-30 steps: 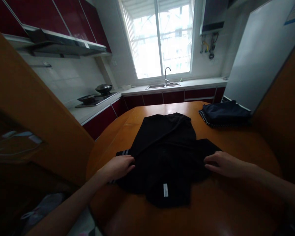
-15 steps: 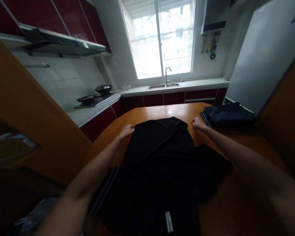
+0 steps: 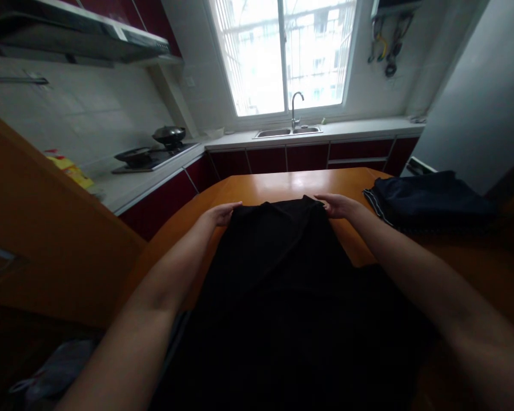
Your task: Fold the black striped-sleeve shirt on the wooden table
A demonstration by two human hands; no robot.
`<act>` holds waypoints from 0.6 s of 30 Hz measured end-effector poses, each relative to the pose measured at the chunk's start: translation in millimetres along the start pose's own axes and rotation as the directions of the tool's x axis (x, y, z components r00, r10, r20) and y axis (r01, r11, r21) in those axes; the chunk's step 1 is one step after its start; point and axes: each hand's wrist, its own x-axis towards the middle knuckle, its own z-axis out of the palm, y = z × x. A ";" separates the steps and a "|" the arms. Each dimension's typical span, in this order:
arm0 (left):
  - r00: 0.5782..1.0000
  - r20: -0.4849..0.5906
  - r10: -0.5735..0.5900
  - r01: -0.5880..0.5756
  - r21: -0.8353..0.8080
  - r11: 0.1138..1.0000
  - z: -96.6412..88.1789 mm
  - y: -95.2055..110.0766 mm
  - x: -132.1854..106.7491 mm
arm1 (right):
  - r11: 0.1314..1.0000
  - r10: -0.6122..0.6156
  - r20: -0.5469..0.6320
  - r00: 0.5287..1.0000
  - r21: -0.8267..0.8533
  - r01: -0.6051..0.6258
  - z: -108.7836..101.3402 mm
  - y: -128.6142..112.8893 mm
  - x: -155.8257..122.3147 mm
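A black garment lies spread on the orange wooden table, running from its far part down to the near edge. My left hand grips the garment's far left corner with its fingers curled on the cloth. At the far right corner my right hand holds the cloth too, fingers pinched along the edge. Both forearms stretch out over the garment's sides.
A folded dark navy garment rests at the table's right. Behind the table run a counter with a sink and tap, a hob with a wok at left, and a window. A yellow packet sits at left.
Both hands left the garment's near sides and reached to its far corners, then closed inward on them. The view has moved forward and lower over the table.
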 end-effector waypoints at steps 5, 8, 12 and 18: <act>0.985 0.167 -0.041 0.079 -0.230 0.970 -6.4 -3.5 10.7 | 0.871 0.102 0.090 0.991 0.473 -0.133 2.2 3.4 6.9; 0.990 0.102 0.094 -0.063 -0.275 0.959 -11.1 -3.4 18.0 | 0.820 0.031 -0.029 0.999 0.572 -0.008 3.9 9.0 13.3; 0.939 -0.071 0.336 -0.337 -0.378 0.862 -13.5 0.5 24.6 | 0.767 -0.048 -0.238 0.970 0.614 0.188 3.5 13.0 28.6; 0.680 -0.384 0.625 -0.682 -0.017 0.731 -20.5 10.6 40.1 | 0.743 -0.275 -0.526 0.805 0.414 0.525 -9.0 11.4 61.8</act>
